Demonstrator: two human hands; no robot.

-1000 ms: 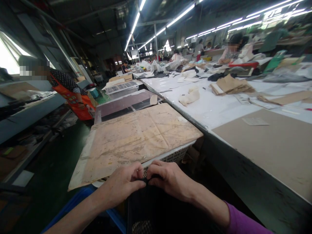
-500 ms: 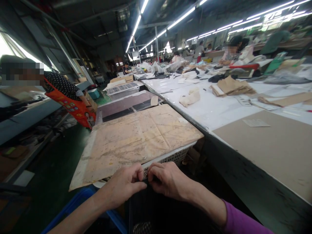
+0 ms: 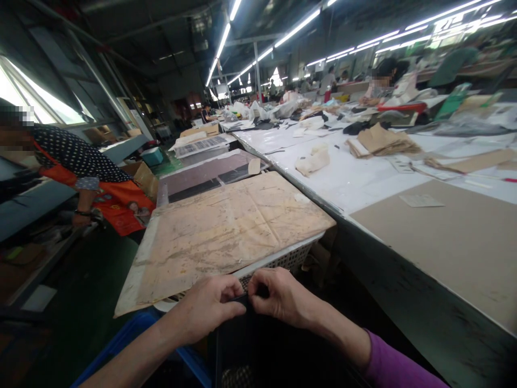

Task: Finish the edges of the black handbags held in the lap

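My left hand [image 3: 205, 310] and my right hand [image 3: 280, 293] meet low in the middle of the view, fingers pinched together on the top edge of a dark piece of material [image 3: 258, 345] that hangs below them. The fingertips of both hands almost touch. Just beyond them is a white perforated basket [image 3: 288, 258] covered by a stained, creased sheet of board [image 3: 226, 226]. A blue plastic crate [image 3: 133, 328] shows under my left forearm.
A long white worktable [image 3: 363, 178] runs along the right with a brown cardboard sheet [image 3: 452, 237], stacks of brown paper pieces [image 3: 383, 141] and cream cloth [image 3: 313, 160]. A person in a dotted top and orange apron [image 3: 100, 194] bends at the left shelving. More workers sit far back.
My hands have stayed put, the pinch shifting slightly. The person in the orange apron has moved closer and lower along the left aisle.
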